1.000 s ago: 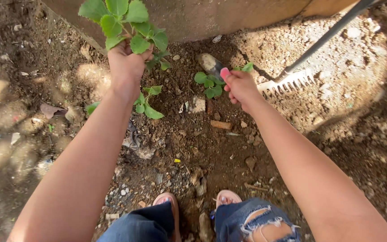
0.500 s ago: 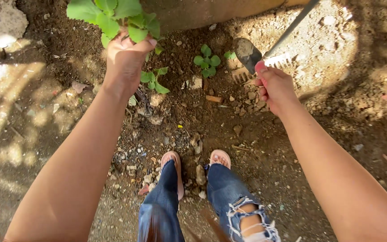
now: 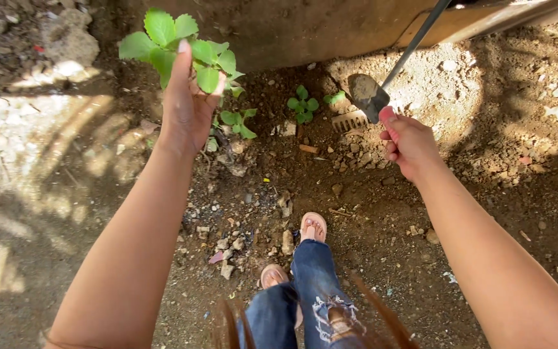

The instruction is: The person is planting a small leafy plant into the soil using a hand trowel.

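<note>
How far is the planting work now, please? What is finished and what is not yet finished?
Two small seedlings already stand in the dark soil near the wall. In hand: the left hand holds a larger leafy plant up above the ground, and the right hand grips a trowel with its blade raised. Left: this plant is not yet in the soil. A rake lies beside.
</note>
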